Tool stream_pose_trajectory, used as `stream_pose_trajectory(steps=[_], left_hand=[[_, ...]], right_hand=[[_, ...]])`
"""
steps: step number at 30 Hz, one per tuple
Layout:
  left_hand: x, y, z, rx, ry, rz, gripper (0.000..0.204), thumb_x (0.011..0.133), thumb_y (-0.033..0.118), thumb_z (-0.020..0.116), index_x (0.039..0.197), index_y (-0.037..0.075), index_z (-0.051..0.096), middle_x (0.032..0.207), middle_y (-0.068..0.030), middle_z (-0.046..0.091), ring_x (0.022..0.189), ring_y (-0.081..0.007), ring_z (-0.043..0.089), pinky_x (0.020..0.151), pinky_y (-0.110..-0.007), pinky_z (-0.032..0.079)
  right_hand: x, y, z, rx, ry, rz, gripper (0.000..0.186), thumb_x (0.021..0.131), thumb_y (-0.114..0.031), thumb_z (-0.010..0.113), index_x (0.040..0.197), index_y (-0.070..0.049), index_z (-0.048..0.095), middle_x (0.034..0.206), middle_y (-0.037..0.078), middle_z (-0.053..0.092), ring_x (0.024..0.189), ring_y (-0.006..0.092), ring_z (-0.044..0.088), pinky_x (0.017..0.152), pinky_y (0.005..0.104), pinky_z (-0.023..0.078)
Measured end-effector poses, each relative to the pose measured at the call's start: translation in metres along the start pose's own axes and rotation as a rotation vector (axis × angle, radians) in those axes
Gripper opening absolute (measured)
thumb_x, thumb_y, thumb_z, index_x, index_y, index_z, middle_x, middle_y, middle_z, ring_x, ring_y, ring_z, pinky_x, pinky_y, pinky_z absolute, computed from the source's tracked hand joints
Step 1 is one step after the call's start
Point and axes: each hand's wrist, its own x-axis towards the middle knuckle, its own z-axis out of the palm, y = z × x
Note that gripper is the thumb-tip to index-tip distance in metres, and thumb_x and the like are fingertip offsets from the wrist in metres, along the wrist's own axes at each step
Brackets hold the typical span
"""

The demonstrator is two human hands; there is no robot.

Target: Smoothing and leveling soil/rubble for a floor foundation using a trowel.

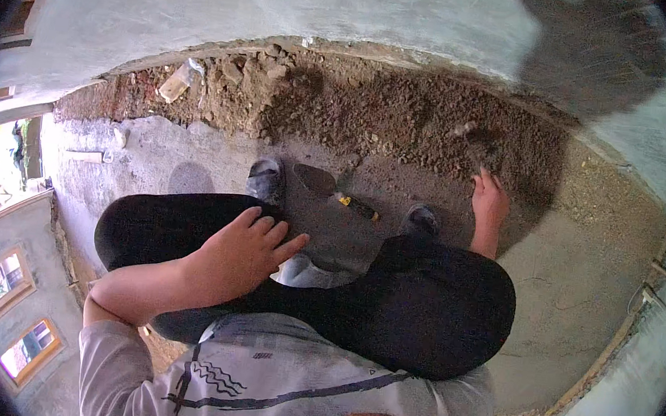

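My left hand (244, 252) rests on my bent left leg, its fingers loosely stretched and nothing in them. Out past my right knee, my right hand (491, 201) reaches down at the near edge of a strip of loose gravel and soil (406, 115). Its fingers are stretched out, with nothing visible in them. Just beyond its fingertips, a pale, blurred lump (465, 129) shows over the gravel. Between my feet lies a trowel (316, 180) with a dark blade and a yellow-and-black handle (359, 207); neither hand touches it.
A grey plastered wall (352, 9) rises behind the gravel strip. A crumpled clear plastic bottle or bag (178, 82) lies on the soil at left. Nearer is a pale, flat piece (88, 156) on the concrete floor. Window openings (1, 284) are at far left.
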Motion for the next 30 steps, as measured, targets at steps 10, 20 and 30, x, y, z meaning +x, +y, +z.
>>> stream_pose_trajectory(steps=[10, 20, 30], left_hand=[[0.004, -0.007, -0.005, -0.047, -0.116, -0.034, 0.06, 0.094, 0.029, 0.062, 0.149, 0.011, 0.044, 0.135, -0.0133, 0.058, 0.128, -0.028, 0.054, 0.114, -0.046, 0.036], [-0.016, -0.015, 0.007, -0.068, -0.048, -0.068, 0.058, 0.094, 0.029, 0.062, 0.146, 0.009, 0.048, 0.135, -0.0145, 0.059, 0.127, -0.0302, 0.055, 0.113, -0.047, 0.037], [-0.021, -0.002, -0.004, -0.047, -0.04, -0.022, 0.057, 0.094, 0.028, 0.062, 0.145, 0.007, 0.048, 0.137, -0.0154, 0.058, 0.128, -0.0313, 0.054, 0.114, -0.047, 0.036]], right_hand=[[0.057, -0.154, 0.038, 0.04, -0.234, -0.224, 0.042, 0.101, -0.019, 0.053, 0.143, -0.024, 0.056, 0.132, 0.012, 0.063, 0.105, 0.0353, 0.068, 0.086, 0.0485, 0.057], [0.006, 0.017, 0.011, -0.05, -0.072, -0.048, 0.04, 0.094, -0.02, 0.063, 0.134, -0.029, 0.065, 0.123, 0.008, 0.069, 0.101, 0.0313, 0.07, 0.086, 0.0472, 0.057], [0.013, -0.091, -0.027, 0.312, -0.172, -0.107, 0.036, 0.096, -0.02, 0.06, 0.129, -0.03, 0.067, 0.106, 0.007, 0.068, 0.091, 0.0287, 0.068, 0.079, 0.0408, 0.057]])
